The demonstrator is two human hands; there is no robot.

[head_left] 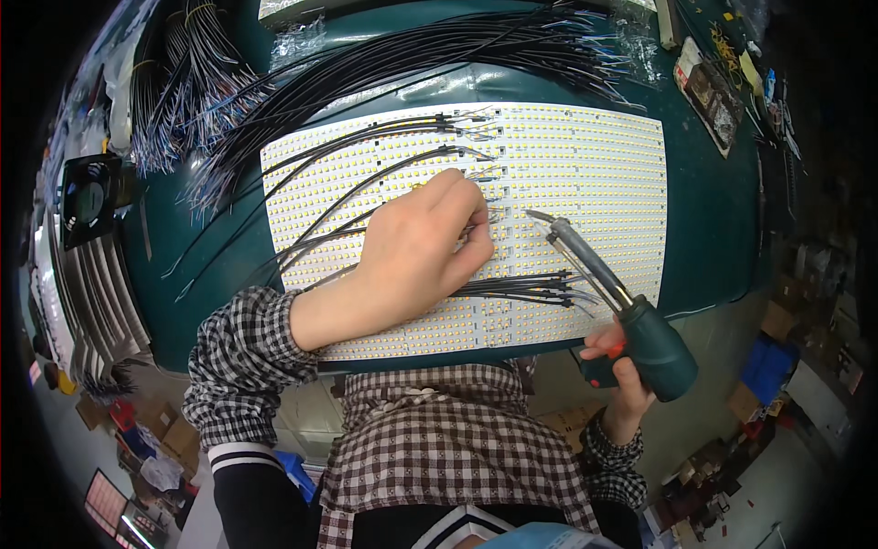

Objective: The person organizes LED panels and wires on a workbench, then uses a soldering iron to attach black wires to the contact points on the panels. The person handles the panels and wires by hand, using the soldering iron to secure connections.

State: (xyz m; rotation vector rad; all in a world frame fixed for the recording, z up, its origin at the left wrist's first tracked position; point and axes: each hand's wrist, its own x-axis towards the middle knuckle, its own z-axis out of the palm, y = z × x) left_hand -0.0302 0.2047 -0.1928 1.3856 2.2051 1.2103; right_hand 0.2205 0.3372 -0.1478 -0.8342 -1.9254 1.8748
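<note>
My left hand (pixel 416 242) is closed in a pinch over the middle of a white LED board (pixel 604 165) lined with rows of small yellow chips. Its fingertips are partly hidden, so what they grip cannot be made out. Black cables (pixel 352 183) with thin bared wire ends run beneath and beside this hand. My right hand (pixel 626 384) holds a soldering gun (pixel 660 357) by its green handle. The gun's dark tip (pixel 535 215) points left above the board, apart from my left fingers. Several more black cables (pixel 521 287) lie across the board's lower part.
A thick bundle of black cables (pixel 366 69) lies along the far side of the green tabletop (pixel 197 265). More wire bundles (pixel 192 101) are at the far left, near a small black fan (pixel 90 201) and stacked white strips (pixel 101 293). A worn box (pixel 709 96) lies far right.
</note>
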